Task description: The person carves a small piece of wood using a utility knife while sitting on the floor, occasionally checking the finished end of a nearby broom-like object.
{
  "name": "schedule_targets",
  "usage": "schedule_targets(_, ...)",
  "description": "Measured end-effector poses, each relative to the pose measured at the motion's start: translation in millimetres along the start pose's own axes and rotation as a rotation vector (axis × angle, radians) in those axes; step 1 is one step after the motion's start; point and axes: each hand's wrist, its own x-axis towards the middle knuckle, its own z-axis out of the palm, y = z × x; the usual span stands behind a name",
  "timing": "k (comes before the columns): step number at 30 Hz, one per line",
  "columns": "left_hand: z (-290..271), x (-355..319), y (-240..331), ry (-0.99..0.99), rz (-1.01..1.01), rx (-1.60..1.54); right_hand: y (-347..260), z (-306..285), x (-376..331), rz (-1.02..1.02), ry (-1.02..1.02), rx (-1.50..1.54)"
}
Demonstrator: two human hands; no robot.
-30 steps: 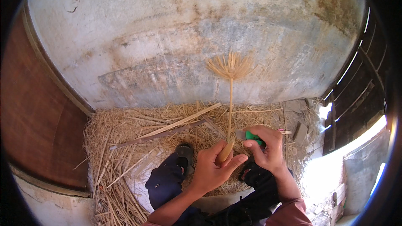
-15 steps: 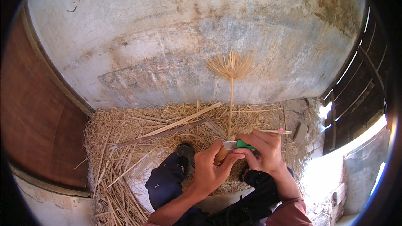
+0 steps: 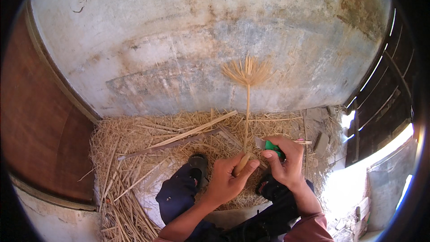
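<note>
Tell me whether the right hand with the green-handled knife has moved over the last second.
Yes. The right hand has lifted the green-handled knife up and slightly left toward the stalk, judged against the flat stone at the wall.

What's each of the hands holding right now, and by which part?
Left hand grips the straw stalk at its thick lower end. Right hand holds a small knife by its green handle.
</note>
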Motion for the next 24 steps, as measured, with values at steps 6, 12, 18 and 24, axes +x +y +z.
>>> schedule_targets(6,-10.5,-2.1,-7.5,-0.149,0.061,-0.023,10.4,-1.7,4.7,-0.093,-0.152,0.101)
schedule_targets(12,-10.0,0.0,-13.5,-0.180,0.149,0.100,4.0,0.3,4.6,-0.214,-0.167,-0.023)
schedule_targets(18,-6.7,-3.9,-5.1,-0.131,0.093,0.108,-5.9,2.7,3.2,-0.252,-0.079,-0.145)
schedule_targets(24,-2.9,-8.8,-3.8,-0.075,0.114,0.127,-14.8,-2.7,1.8,-0.253,-0.085,-0.209)
